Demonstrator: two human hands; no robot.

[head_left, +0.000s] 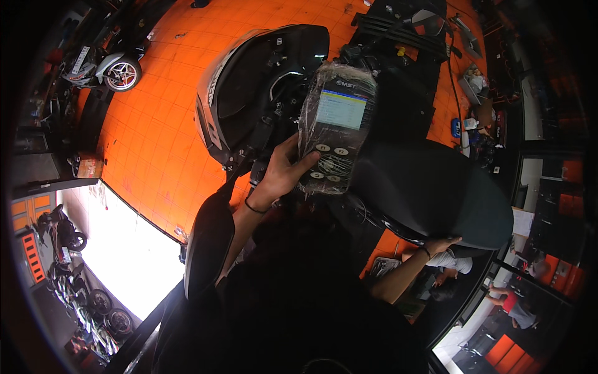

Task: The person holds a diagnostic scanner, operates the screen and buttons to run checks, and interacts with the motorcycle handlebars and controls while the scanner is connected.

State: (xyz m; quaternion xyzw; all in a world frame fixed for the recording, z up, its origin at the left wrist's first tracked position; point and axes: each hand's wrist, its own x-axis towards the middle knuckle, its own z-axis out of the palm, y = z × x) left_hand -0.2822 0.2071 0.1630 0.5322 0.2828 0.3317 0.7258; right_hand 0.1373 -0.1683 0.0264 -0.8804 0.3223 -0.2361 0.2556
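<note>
My left hand (285, 172) grips a handheld diagnostic scanner (341, 135) in crinkled clear plastic, its thumb lying near the round buttons. The scanner's screen is lit, with lines of text on a pale blue field and a yellow band. It is held above a motor scooter, between the front fairing (218, 93) and the long black seat (430, 187). Beside the seat's near edge rests my right hand (441, 244), fingers stretched out against it and nothing seen in them. The underside of that hand is hidden.
A mirror (212, 246) stands close to my left forearm, another mirror (428, 23) beyond the scanner. A parked motorcycle (106, 71) is at far left on the orange tiled floor (162, 124). People (520, 308) are at lower right; a crate (474, 84) sits at right.
</note>
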